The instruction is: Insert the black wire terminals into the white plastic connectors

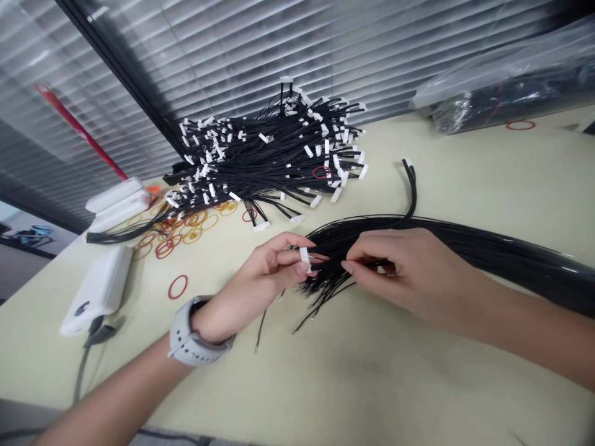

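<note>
My left hand (274,269) pinches a small white connector housing (305,259) between thumb and fingers, over the loose ends of a long bundle of black wires (483,248). To its right, my right hand (395,260) is closed in a pinch, thumb against forefinger, just beside the connector. A thin black wire seems to run from those fingertips toward the housing, though the fingers hide most of it. Below both hands, several wire ends with small metal tips fan out above the table. The bundle passes under my right hand and stretches off to the right.
A heap of black cables with white connectors (264,148) lies at the back. Red and yellow rubber bands (170,244) are scattered left of it. White power banks (100,288) stand at the left, one with a cable. A clear plastic bag (511,87) lies back right.
</note>
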`<state>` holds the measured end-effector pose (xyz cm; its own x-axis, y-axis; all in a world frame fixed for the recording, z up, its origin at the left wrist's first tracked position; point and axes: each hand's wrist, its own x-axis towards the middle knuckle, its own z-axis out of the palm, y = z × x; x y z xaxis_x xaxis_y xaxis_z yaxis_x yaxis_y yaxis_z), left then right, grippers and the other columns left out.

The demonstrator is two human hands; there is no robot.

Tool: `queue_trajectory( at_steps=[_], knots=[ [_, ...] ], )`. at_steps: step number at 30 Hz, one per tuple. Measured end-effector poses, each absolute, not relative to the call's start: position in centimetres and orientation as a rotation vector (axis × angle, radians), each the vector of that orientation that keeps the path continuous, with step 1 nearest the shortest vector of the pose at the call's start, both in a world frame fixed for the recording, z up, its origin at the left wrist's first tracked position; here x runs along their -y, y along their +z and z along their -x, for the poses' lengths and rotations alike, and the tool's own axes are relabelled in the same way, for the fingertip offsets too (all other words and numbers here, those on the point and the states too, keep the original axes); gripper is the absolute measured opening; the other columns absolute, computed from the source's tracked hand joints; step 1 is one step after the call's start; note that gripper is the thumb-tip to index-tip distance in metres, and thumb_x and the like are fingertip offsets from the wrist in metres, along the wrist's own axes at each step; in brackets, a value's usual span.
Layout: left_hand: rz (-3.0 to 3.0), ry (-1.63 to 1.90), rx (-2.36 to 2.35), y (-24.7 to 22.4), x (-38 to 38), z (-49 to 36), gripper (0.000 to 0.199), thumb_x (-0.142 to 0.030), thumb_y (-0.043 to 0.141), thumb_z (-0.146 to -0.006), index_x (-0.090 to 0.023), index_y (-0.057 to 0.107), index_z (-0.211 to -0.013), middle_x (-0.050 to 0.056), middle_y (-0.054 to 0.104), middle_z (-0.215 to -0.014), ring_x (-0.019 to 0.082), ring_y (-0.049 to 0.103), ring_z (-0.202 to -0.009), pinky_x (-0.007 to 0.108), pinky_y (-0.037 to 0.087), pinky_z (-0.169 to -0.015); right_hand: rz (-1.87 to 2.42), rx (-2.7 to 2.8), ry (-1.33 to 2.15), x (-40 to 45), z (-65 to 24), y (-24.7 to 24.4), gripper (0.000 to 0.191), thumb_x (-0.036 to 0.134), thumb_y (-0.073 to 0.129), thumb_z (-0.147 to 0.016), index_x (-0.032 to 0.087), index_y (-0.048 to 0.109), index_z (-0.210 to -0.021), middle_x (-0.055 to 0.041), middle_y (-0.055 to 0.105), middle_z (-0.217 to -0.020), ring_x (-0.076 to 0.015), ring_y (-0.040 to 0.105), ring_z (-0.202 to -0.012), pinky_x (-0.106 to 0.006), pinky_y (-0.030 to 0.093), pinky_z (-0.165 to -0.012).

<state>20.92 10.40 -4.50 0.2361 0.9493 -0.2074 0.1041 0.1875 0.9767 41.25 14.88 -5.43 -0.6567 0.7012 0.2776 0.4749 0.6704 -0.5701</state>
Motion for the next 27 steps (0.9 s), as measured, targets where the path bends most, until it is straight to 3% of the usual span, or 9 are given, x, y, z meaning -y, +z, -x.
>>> queue_trajectory(
  at_steps=[27],
  knots=[
    [-1.421,0.799,-1.210,-4.34,-10.30,-21.17,0.015,-0.013,0.052,-0.085,-0.018,0.051,-0.098,0.006,0.069,-0.100,0.014,0.061,-0.088,0.025,0.044,-0.075,0.811,2.351,0.705,-15.10,-41.18,-6.18,0.011,0.015,0.052,-0.079,0.019,0.055,-0.069,0.0051,0.054,-0.063,-0.0064,0.045,-0.054,-0.020,0.033,-0.050]
  ],
)
